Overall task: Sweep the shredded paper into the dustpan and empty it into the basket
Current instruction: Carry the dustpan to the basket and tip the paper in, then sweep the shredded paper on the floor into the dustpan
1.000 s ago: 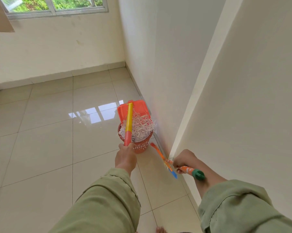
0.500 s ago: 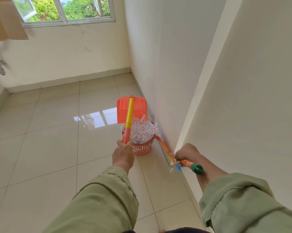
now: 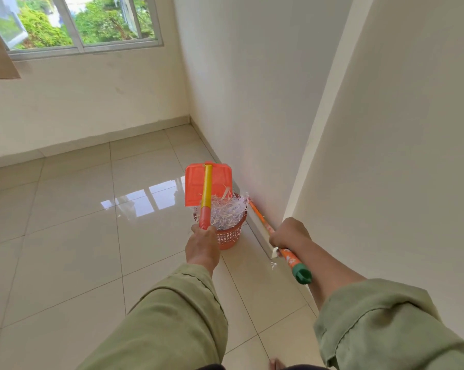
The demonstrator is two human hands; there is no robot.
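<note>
My left hand [image 3: 202, 243] grips the red and yellow handle of the orange dustpan [image 3: 194, 184], which is held up over the basket with its underside facing me. The orange mesh basket [image 3: 229, 237] stands on the floor beside the wall and is heaped with white shredded paper [image 3: 226, 209]. My right hand [image 3: 288, 232] grips the orange broom handle [image 3: 289, 259] near its green end cap; the stick slants down toward the wall behind the basket, and its head is hidden. A few paper scraps [image 3: 273, 265] lie on the floor by the wall corner.
A white wall [image 3: 252, 102] runs along the right, with a projecting corner [image 3: 272, 253] next to my right hand. Glossy beige tiles [image 3: 78, 236] spread to the left. A window [image 3: 78, 22] sits in the far wall. My foot [image 3: 276, 364] shows at the bottom edge.
The dustpan has lifted and tipped up above the basket. The view has tilted upward, and my right hand has slid along the broom stick toward the wall corner.
</note>
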